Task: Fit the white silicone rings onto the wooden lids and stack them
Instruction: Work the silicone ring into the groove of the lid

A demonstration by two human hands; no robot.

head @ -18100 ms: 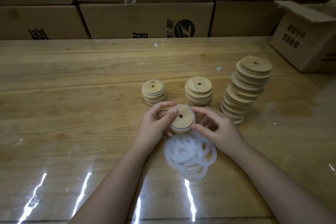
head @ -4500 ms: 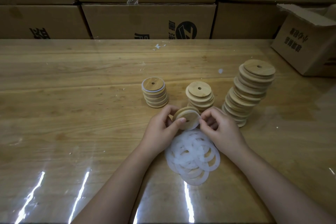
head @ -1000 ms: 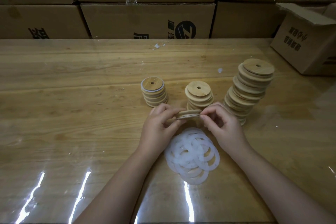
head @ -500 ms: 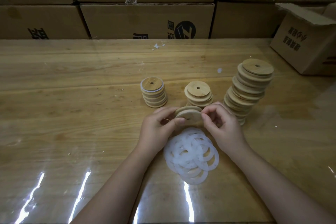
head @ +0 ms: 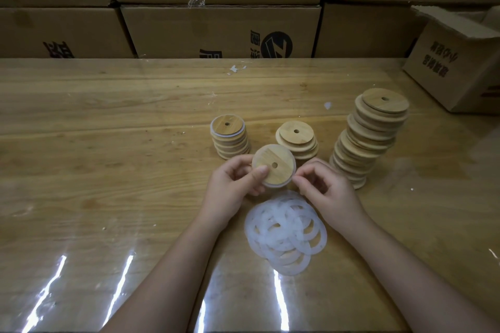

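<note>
left hand (head: 230,186): grips wooden lid (head: 280,158), thumb on its face
right hand (head: 327,192): pinches the lid's right rim
lid: held above table (head: 108,149) (white ring (head: 273,185) along its lower edge)
loose rings (head: 284,232): piled between the wrists

Three stacks of lids (left stack (head: 230,142), middle stack (head: 296,134), right stack (head: 370,132)), one loose lid (head: 273,165) between two hands (left hand (head: 232,186), right hand (head: 327,192)), one pile of rings (head: 284,232) overlapping beyond count, six stacked boxes (head: 216,30), one open box (head: 454,62)
</note>
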